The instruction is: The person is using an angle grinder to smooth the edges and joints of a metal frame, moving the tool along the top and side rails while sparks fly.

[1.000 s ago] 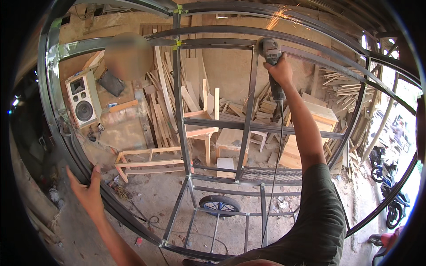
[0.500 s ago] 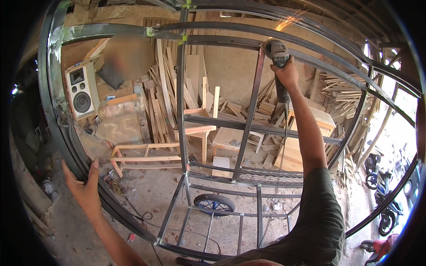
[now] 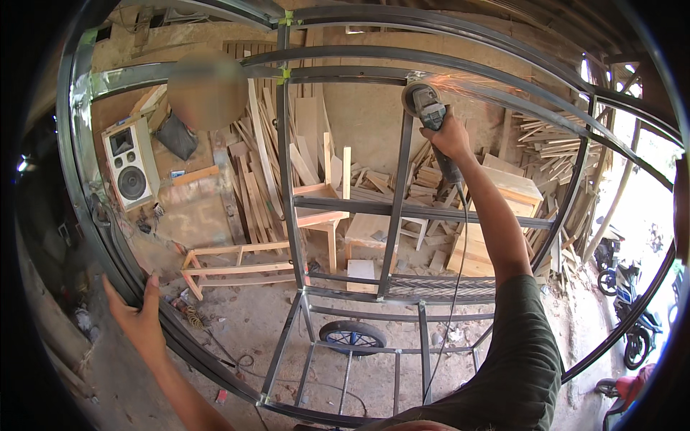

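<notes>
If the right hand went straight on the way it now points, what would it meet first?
With the grinder leading, the right hand would likely meet the metal bar just above the disc first; sparks suggest contact there, though depth is unclear.

No words or numbers can be clearly read. Far right of the white loudspeaker [image 3: 131, 161], any lettering on the angle grinder [image 3: 433, 115] is too small; just right of the loudspeaker, a blue-and-white rectangle [image 3: 177, 173] is equally unreadable.

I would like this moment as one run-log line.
right hand: gripping angle grinder | left hand: on metal frame | sparks: flying rightward near grinding disc
</notes>
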Demonstrator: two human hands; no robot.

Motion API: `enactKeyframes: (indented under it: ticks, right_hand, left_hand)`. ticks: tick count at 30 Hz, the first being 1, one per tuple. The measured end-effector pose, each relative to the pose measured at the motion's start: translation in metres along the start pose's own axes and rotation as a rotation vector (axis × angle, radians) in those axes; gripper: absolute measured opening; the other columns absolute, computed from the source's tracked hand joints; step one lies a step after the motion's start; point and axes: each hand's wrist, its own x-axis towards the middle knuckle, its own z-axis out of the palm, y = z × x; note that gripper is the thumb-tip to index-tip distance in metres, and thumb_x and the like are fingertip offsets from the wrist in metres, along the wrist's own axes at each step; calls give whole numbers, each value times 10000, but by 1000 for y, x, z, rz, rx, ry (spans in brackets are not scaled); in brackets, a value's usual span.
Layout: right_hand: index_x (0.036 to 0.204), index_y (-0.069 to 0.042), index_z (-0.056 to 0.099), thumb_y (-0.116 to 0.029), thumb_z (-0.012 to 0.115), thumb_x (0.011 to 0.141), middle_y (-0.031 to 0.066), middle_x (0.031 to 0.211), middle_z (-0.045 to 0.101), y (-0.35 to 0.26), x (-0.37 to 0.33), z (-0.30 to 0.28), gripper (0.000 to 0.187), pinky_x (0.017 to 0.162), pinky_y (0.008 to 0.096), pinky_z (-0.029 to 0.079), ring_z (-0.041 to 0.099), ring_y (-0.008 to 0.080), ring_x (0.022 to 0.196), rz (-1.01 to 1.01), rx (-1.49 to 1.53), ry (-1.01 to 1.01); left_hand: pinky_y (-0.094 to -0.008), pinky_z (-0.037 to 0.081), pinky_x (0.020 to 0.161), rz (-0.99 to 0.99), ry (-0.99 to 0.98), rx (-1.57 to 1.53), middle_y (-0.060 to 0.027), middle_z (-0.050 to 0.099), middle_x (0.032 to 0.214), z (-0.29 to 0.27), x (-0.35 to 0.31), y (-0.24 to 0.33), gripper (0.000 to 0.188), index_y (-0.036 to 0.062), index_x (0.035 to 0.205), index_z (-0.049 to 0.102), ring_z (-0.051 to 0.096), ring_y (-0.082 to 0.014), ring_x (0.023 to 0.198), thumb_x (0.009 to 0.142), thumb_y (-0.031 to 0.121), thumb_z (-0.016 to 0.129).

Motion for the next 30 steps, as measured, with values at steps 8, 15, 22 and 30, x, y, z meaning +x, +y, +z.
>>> enactKeyframes:
  ticks: [8,15,22,30]
  right_hand:
    - [1287,72,468,-436,802,728,289,1035,711,-6,17,3,826,869,501,544,687,451,1009,94,109,41]
    - [1302,89,445,-445,785,724,301,1004,708,-60,31,24,857,859,506,540,685,459,980,18,106,74]
    - [1327,92,384,-449,776,727,295,1045,703,-147,45,81,898,863,506,541,682,463,990,-27,133,71]
    - [1268,73,425,-438,765,736,266,976,719,-240,48,154,812,824,511,560,702,444,929,-5,161,135]
  left_hand:
    - [-272,501,838,166,14,96,-109,630,1081,1,-2,3,743,-83,1461,390,614,-151,941,853,56,794]
    - [-266,509,831,122,15,52,-105,659,1044,2,-7,14,759,-91,1468,370,645,-140,898,839,9,784]
    - [-270,525,809,87,-47,-27,-112,679,1027,10,-5,18,726,-109,1413,395,653,-137,888,821,17,798]
    - [-255,501,611,150,-134,-3,-48,643,777,-1,3,25,443,6,1117,488,636,-113,674,809,66,800]
